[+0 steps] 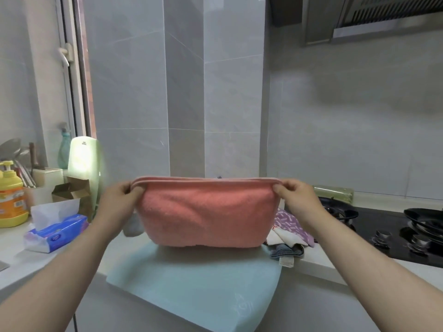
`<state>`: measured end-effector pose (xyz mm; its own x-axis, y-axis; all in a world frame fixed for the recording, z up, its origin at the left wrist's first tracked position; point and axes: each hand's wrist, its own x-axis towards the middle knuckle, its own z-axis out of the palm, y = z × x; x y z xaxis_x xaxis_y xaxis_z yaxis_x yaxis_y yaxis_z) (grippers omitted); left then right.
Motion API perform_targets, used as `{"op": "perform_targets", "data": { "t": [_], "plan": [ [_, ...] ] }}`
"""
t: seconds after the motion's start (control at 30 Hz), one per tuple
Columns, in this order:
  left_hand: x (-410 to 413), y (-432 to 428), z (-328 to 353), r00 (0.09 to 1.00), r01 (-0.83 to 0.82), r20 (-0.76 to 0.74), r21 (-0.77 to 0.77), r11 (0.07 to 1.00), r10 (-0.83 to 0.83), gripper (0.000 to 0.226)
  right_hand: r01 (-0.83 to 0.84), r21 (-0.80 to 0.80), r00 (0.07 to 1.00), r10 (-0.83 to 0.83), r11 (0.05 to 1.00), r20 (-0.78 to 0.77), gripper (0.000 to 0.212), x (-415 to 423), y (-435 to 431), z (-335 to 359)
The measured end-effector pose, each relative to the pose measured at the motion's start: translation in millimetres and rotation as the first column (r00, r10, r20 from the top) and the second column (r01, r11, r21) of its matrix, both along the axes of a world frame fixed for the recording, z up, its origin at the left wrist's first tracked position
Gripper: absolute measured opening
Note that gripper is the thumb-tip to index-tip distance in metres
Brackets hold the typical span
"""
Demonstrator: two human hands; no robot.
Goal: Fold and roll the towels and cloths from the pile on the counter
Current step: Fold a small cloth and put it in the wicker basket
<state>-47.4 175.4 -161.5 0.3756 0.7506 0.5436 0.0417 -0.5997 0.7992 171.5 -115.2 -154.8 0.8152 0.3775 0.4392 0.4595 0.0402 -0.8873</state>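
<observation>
Head view: left hand (117,200) and right hand (297,197) pinch pink towel (206,212) over kitchen counter (14,245).

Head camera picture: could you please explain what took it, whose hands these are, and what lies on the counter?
There is no machine: one wide-angle camera worn on a person's head looks down at their bare hands. The left hand and right hand each pinch a top corner of a folded salmon-pink terry towel, held up over a pale blue flat cloth spread on the white counter. To its right lies a pile of mixed cloths, purple patterned on top, beside a black gas hob. On the left stand a blue tissue pack and a yellow pump bottle.
</observation>
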Motion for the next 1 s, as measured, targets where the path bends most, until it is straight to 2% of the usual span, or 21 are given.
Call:
{"op": "perform_targets", "data": {
  "t": [0.27, 0.43, 0.57, 0.67, 0.77, 0.87, 1.0],
  "plan": [
    [6.1, 4.1, 65.7, 0.985, 0.049, 0.168, -0.007, 0.999, -0.047, 0.017, -0.013, 0.087, 1.0, 0.013, 0.996, 0.004, 0.009, 13.2, 18.3, 68.9],
    [2.4, 16.1, 80.6, 0.968, 0.139, 0.225, -0.127, 0.982, -0.108, 0.019, -0.046, 0.104, 0.997, 0.053, 0.993, -0.06, 0.012, 14.6, 17.8, 88.2],
    [1.4, 19.3, 90.3, 0.928, 0.247, 0.341, -0.267, 0.931, -0.148, 0.015, -0.107, 0.195, 0.98, 0.137, 0.975, -0.146, 0.022, 14.3, 19.2, 99.6],
    [-4.8, 19.3, 102.7, 0.898, 0.357, 0.386, -0.354, 0.865, -0.212, 0.017, -0.152, 0.218, 0.944, 0.207, 0.964, -0.256, 0.016, 13.8, 19.1, 106.1],
    [-10.4, 18.9, 107.9, 0.892, 0.442, 0.315, -0.446, 0.779, -0.326, 0.01, -0.195, 0.147, 0.892, 0.238, 0.97, -0.384, 0.02, 19.5, 18.1, 106.9],
    [2.2, 21.7, 98.8, 0.944, 0.33, 0.169, -0.494, 0.805, -0.284, 0.006, -0.18, 0.03, 0.877, 0.174, 0.983, -0.448, 0.018, 35.0, 26.8, 95.7],
    [35.8, 47.1, 68.8, 0.977, 0.188, 0.012, -0.531, 0.826, -0.214, 0.022, -0.103, -0.089, 0.882, 0.05, 0.991, -0.469, 0.015, 62.6, 57.9, 61.9]
  ]
}}
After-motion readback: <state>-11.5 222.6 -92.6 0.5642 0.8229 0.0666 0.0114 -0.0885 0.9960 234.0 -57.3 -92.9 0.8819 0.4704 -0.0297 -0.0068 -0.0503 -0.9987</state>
